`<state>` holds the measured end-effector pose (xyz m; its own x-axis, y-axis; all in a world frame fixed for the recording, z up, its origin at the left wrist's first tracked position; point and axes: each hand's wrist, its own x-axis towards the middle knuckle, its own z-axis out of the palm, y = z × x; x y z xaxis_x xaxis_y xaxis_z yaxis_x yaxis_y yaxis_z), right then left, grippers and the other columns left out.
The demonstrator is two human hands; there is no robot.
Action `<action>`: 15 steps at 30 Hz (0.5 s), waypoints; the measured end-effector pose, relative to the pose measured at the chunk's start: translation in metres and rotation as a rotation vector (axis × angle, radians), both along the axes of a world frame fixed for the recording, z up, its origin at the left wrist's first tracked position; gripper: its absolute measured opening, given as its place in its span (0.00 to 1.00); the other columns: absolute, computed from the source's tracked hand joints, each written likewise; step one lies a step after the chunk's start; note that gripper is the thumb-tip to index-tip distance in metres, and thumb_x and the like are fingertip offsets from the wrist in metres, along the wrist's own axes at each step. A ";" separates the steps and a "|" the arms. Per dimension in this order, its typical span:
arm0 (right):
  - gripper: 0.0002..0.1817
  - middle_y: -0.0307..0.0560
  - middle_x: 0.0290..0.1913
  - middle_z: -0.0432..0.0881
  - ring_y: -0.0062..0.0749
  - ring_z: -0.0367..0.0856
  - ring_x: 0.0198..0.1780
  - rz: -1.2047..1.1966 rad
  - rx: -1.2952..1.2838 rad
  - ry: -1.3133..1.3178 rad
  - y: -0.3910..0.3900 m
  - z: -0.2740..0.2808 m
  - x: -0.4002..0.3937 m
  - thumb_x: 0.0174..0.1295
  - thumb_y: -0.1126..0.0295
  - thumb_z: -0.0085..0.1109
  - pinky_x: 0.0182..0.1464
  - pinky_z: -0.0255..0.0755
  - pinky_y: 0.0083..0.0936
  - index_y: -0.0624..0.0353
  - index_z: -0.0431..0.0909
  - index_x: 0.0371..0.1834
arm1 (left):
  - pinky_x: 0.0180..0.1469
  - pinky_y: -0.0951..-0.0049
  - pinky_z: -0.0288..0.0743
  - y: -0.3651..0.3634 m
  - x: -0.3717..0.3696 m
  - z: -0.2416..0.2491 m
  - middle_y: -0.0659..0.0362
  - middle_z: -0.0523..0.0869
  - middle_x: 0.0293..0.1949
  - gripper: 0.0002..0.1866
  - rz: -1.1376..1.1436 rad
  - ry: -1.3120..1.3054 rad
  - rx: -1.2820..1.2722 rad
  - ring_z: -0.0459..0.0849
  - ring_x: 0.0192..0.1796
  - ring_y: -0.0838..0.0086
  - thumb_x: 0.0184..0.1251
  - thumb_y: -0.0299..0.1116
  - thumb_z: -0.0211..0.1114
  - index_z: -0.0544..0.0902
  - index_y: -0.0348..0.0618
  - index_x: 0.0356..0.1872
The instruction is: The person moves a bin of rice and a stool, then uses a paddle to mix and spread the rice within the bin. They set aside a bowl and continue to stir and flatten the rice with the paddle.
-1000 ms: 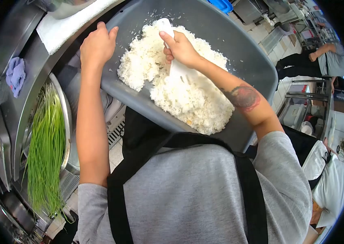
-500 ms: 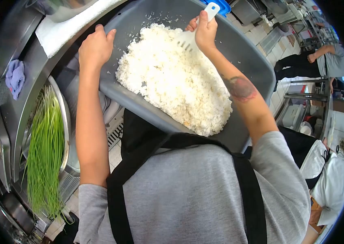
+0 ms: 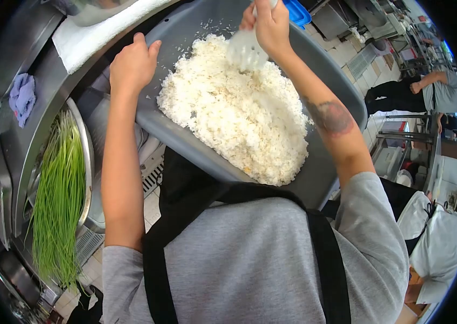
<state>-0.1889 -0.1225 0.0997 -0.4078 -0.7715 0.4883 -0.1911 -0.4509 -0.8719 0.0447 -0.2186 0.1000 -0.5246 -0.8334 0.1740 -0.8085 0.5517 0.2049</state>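
A wide grey tub (image 3: 150, 116) holds a large mound of white rice (image 3: 228, 102). My left hand (image 3: 134, 63) grips the tub's rim at its left side, thumb up and fingers partly hidden. At the far side, my right hand (image 3: 269, 27) is closed around the handle of a white slotted paddle (image 3: 247, 49). The paddle's blade is blurred and touches the upper part of the rice. Loose grains stick to the tub's inner wall.
At left, long green stalks (image 3: 61, 205) lie in a metal bowl (image 3: 86, 156). A purple cloth (image 3: 22, 99) and a white towel (image 3: 85, 38) rest on the steel counter (image 3: 50, 81). Other people (image 3: 444, 89) stand at right. A blue object (image 3: 297, 12) is beyond the tub.
My right hand has moved up and slightly left, and the paddle's blade has turned flatter against the rice. The rice's surface has shifted near the blade. My left hand stays on the rim.
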 end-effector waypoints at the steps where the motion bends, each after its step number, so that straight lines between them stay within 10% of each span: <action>1: 0.18 0.37 0.16 0.63 0.23 0.64 0.17 -0.090 -0.128 -0.070 -0.016 -0.004 0.002 0.72 0.60 0.39 0.23 0.63 0.22 0.57 0.61 0.25 | 0.44 0.51 0.74 0.001 0.000 0.001 0.41 0.83 0.33 0.23 0.008 -0.005 0.004 0.82 0.41 0.47 0.67 0.49 0.49 0.72 0.34 0.41; 4: 0.14 0.42 0.17 0.69 0.23 0.69 0.20 -0.338 -0.008 0.366 -0.022 -0.030 -0.008 0.70 0.64 0.43 0.24 0.67 0.23 0.61 0.63 0.30 | 0.44 0.51 0.74 0.003 -0.001 0.002 0.41 0.83 0.33 0.22 0.012 -0.010 0.011 0.82 0.41 0.47 0.67 0.49 0.49 0.72 0.34 0.41; 15: 0.22 0.41 0.17 0.63 0.26 0.65 0.18 -0.023 0.223 -0.371 0.058 -0.059 -0.029 0.69 0.50 0.42 0.26 0.69 0.28 0.60 0.62 0.28 | 0.47 0.52 0.71 0.000 0.000 0.002 0.40 0.82 0.40 0.26 0.030 -0.009 0.054 0.79 0.46 0.46 0.66 0.52 0.49 0.71 0.37 0.51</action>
<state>-0.2174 -0.0641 0.0406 -0.5425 -0.8302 0.1283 0.1456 -0.2433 -0.9590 0.0452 -0.2187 0.1024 -0.5007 -0.8567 0.1241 -0.8262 0.5158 0.2266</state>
